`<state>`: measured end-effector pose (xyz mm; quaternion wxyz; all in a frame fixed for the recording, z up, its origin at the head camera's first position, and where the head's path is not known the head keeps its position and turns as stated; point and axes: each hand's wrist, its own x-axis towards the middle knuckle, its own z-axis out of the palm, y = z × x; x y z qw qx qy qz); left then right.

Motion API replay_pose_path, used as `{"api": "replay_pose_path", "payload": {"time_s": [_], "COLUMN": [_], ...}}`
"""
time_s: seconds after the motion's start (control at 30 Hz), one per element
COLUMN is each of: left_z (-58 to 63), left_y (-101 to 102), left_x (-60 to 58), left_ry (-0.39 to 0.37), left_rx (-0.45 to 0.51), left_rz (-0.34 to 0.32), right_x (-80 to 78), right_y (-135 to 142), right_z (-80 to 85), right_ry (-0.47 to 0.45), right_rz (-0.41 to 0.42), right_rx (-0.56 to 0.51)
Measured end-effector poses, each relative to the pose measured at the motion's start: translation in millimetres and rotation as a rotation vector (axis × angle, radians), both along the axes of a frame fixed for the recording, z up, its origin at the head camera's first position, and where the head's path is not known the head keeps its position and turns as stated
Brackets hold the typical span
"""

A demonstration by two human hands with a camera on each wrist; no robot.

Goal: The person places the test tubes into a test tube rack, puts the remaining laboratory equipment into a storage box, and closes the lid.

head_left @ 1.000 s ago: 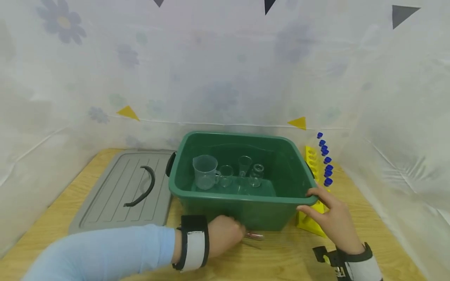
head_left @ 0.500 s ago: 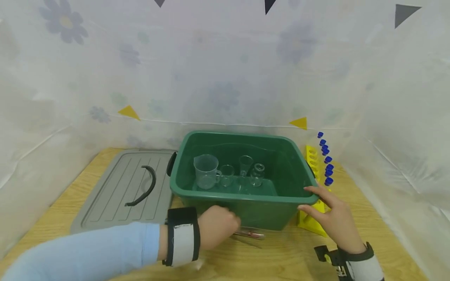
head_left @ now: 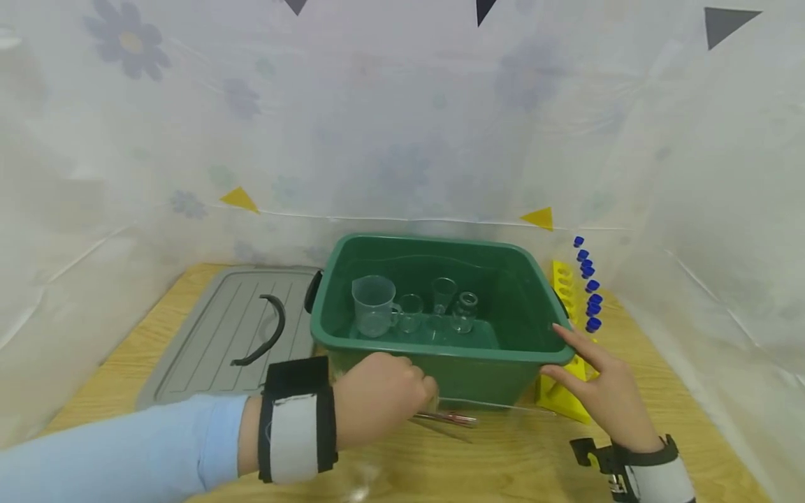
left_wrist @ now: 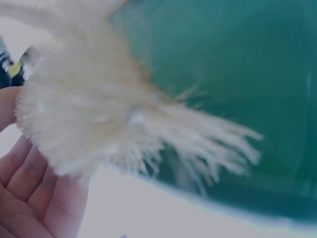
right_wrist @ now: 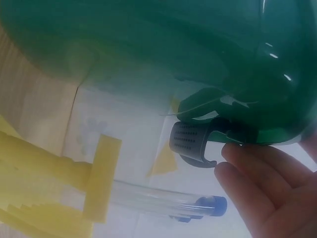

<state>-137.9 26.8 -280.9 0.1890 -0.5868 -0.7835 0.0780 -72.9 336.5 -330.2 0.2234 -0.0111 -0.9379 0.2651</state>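
My left hand (head_left: 380,398) holds a bristle brush with a thin wire handle (head_left: 497,404) just in front of the green bin (head_left: 434,349). In the left wrist view, the brush's cream bristles (left_wrist: 89,104) fan out beside the curled fingers (left_wrist: 34,183) and end in a tuft. My right hand (head_left: 606,398) grips the bin's front right corner, thumb outside and fingers at the rim. Inside the bin stand a clear measuring jug (head_left: 374,305), a small glass beaker (head_left: 411,313), a conical measuring glass (head_left: 444,293) and a small glass bottle (head_left: 465,312).
A slim reddish-tipped tool (head_left: 453,418) and a thin rod (head_left: 445,432) lie before the bin. Left of it lies a grey lid (head_left: 239,335) with a black handle. A yellow rack (head_left: 562,402) with several blue-capped tubes (head_left: 593,324) stands close on the right.
My left hand has drawn left and slightly up from the table, and the brush's wire handle has come into sight. My right hand has stayed at the bin's corner.
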Motion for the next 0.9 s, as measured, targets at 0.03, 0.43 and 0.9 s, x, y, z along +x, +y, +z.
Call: {"api": "replay_pose_path", "payload": {"time_s": [0.03,0.43,0.9], "left_z": [4.9,43.9,58.6], "left_y": [-1.2,-4.7,3.2], "left_x": [0.6,-10.4,-36.3], "left_ry": [-0.012,-0.094,-0.176], "left_rx": [0.009,0.110,0.189], "left_rz": [-0.003,0.005,0.027], "right_x": [-0.3,-0.6,1.3], "right_y": [0.3,-1.7,-5.8], "right_z": [0.0,-0.1,0.6], "right_ry": [-0.001,-0.002,0.039], "right_rz": [0.000,-0.009,-0.008], "right_rx": [0.001,0.002,0.010]}}
